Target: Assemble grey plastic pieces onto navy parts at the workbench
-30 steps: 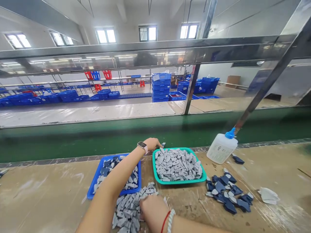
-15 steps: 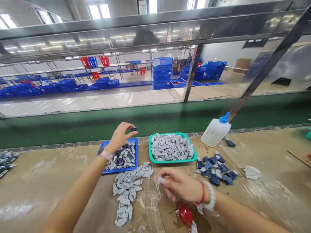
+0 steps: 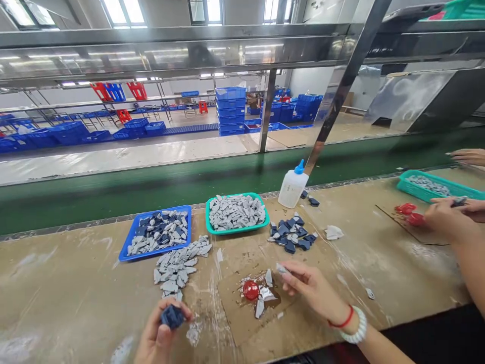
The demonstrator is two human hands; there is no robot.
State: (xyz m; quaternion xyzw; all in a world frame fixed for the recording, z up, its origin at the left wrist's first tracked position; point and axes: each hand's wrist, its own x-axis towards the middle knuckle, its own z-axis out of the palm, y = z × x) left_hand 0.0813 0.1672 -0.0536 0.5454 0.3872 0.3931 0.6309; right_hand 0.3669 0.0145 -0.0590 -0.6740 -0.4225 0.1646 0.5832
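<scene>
Near the table's front edge, my left hand (image 3: 161, 328) is closed round a dark blue plastic part (image 3: 172, 317). My right hand (image 3: 308, 285) pinches a small grey plastic piece (image 3: 281, 268) between thumb and fingertips. Between my hands lies a piece of cardboard (image 3: 237, 323), bearing a small round red dish (image 3: 250, 290) with wet marks and several loose grey pieces (image 3: 259, 306) around it. A pile of loose grey parts (image 3: 176, 268) spreads just beyond my left hand. Beyond my right hand lies a heap of dark blue and grey parts (image 3: 291, 233).
A blue tray (image 3: 125, 253) of mixed parts and a green tray (image 3: 238, 232) of grey parts stand at the back. A white bottle with a blue nozzle (image 3: 293, 188) is right of them. At the right, another person's hands (image 3: 449, 217) work beside a green basket (image 3: 407, 187).
My left hand has come back from above the blue tray to the table's front, carrying the dark blue part. My right hand has shifted right of the red dish. The view has swung right.
</scene>
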